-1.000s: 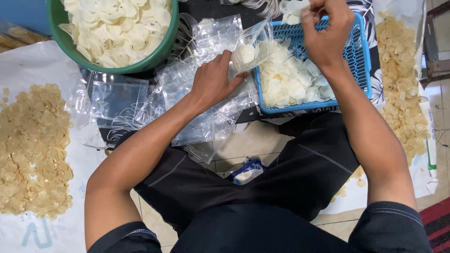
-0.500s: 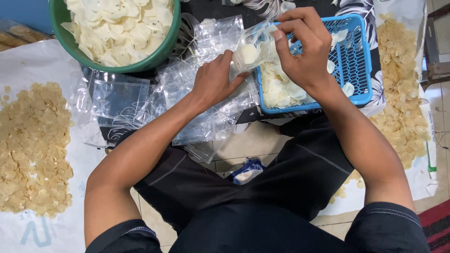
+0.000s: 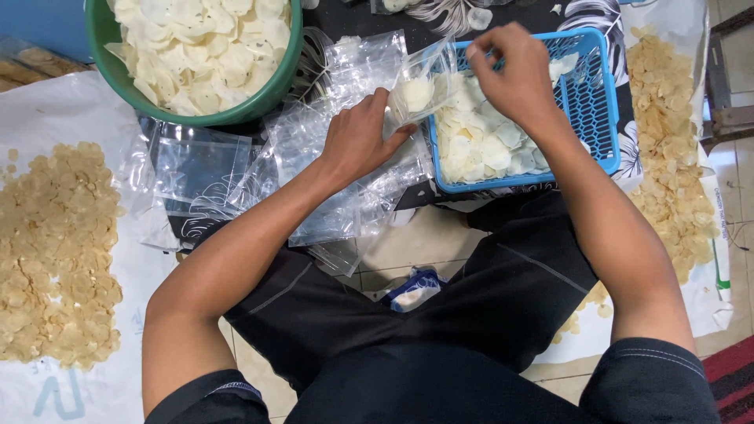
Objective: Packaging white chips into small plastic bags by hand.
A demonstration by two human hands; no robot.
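My left hand point(image 3: 360, 135) grips a small clear plastic bag point(image 3: 419, 84) that holds a few pale white chips, at the left rim of a blue plastic basket point(image 3: 591, 102). The basket is filled on its left side with white chips point(image 3: 483, 145). My right hand point(image 3: 510, 72) hovers over the basket just right of the bag's mouth, fingers pinched together; whether a chip sits between them I cannot tell.
A green bowl point(image 3: 102, 35) heaped with white chips stands at the back left. Loose clear bags point(image 3: 330, 157) cover the dark cloth between bowl and basket. Tan chips lie spread on white sheets at the far left point(image 3: 55, 251) and far right point(image 3: 675, 133).
My right hand came down from above the basket to the bag's mouth, then drew back a little to the right. The left hand and the bag stayed in place.
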